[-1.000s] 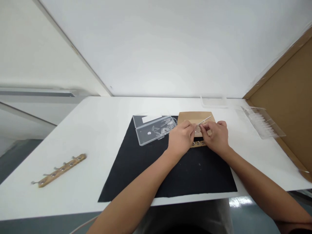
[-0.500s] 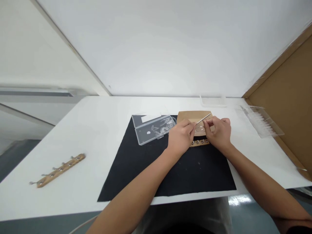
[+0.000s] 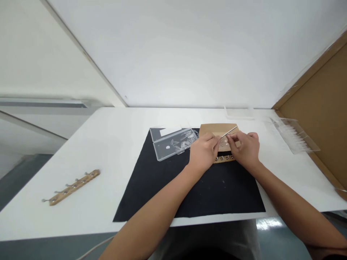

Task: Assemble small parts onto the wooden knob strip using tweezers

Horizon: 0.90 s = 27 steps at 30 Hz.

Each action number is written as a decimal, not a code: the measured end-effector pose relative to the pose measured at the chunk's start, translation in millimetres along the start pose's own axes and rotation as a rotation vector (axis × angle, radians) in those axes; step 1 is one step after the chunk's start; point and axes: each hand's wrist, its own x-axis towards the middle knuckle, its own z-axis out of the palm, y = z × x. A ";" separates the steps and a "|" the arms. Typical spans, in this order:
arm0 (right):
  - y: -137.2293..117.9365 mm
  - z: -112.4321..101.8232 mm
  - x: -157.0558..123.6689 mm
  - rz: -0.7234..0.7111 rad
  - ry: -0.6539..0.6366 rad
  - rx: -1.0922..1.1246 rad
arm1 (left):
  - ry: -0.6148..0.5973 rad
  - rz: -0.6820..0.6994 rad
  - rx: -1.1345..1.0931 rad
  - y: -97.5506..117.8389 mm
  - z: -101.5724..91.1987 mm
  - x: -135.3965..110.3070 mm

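Note:
My left hand [image 3: 204, 150] is closed in a pinch on a thin, pale, narrow stick [image 3: 230, 130], which slants up to the right. Beside the stick, my right hand [image 3: 245, 147] pinches with thumb and finger; anything between them is too small to make out. Under both hands lies a tan card [image 3: 217, 128] with several small clear pieces on it. Just in front of the card is a wooden strip [image 3: 223, 159] with metal pegs, partly covered by my hands. Left of my left hand, an open clear plastic case [image 3: 162, 157] holds several clear nail-tip-like pieces.
A black mat [image 3: 151, 191] covers part of the white table [image 3: 108, 144]. Another pegged wooden strip [image 3: 74, 187] lies at the left. A clear tray [image 3: 295, 139] of clear tips rests at the right, near a brown panel [image 3: 320, 108]. One clear container [image 3: 238, 112] stands behind.
The whole view has shifted slightly to the right. Both hands keep nearly the same pose, and the right fingertips look a little closer to the stick.

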 end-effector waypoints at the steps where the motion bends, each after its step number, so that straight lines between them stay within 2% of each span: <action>1: 0.3 0.3 -0.3 0.018 0.008 -0.003 | 0.000 0.002 0.006 0.1 0.0 -0.1; 5: 0.9 1.2 -1.0 -0.043 -0.045 0.022 | -0.010 0.001 0.007 0.2 0.2 -0.6; 10: -1.1 -0.4 -0.7 -0.011 0.006 -0.015 | 0.008 -0.004 0.017 0.4 0.1 -0.3; 14: -2.8 -4.2 -2.4 -0.083 -0.052 0.009 | -0.005 0.006 0.000 1.6 -0.3 -1.6; 18: -0.3 -6.1 -2.8 -0.002 0.039 -0.039 | -0.005 -0.004 0.016 3.8 -0.8 -3.1; 20: 0.4 -5.4 -3.0 -0.003 0.020 -0.020 | -0.013 -0.007 0.018 4.4 -0.9 -3.3; 23: -1.0 -3.2 -3.9 -0.078 -0.054 0.014 | -0.027 -0.011 0.002 4.5 -0.9 -2.9; 27: -2.1 -1.7 -4.2 -0.018 0.012 -0.017 | -0.009 -0.012 -0.009 3.6 -0.5 -2.4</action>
